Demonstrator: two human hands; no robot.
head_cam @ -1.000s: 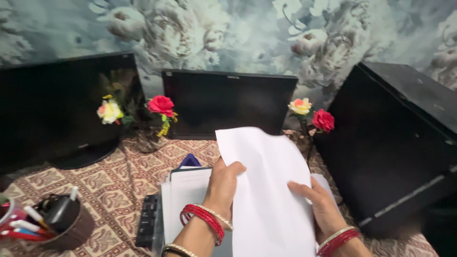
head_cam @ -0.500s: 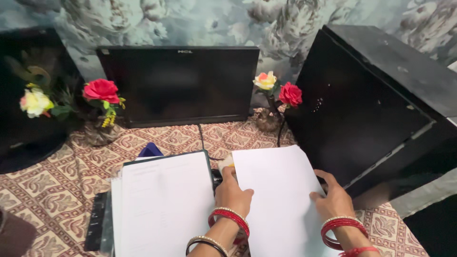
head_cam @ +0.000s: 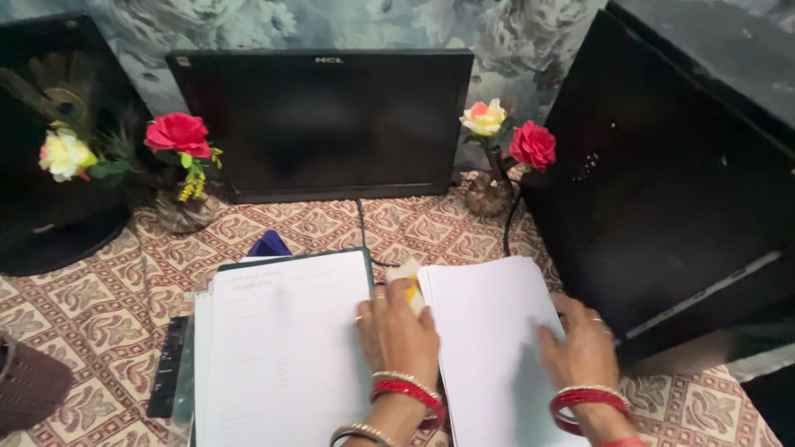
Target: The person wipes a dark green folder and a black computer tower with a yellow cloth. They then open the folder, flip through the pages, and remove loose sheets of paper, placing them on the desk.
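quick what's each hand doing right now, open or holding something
Left hand: open, palm down at the left edge of the white paper stack, gripping nothing.
Right hand: open, flat on the same stack's right side.

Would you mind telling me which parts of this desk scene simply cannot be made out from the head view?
- Small yellow-white object: half covered by the left hand; its kind is unclear.
- Printed page on the left stack: its lines are too faint and small to read.
- Dark blue item: hidden behind that stack.
- Brown object: cut off by the left edge.
- Right hand: blurred, flat on the white sheets.
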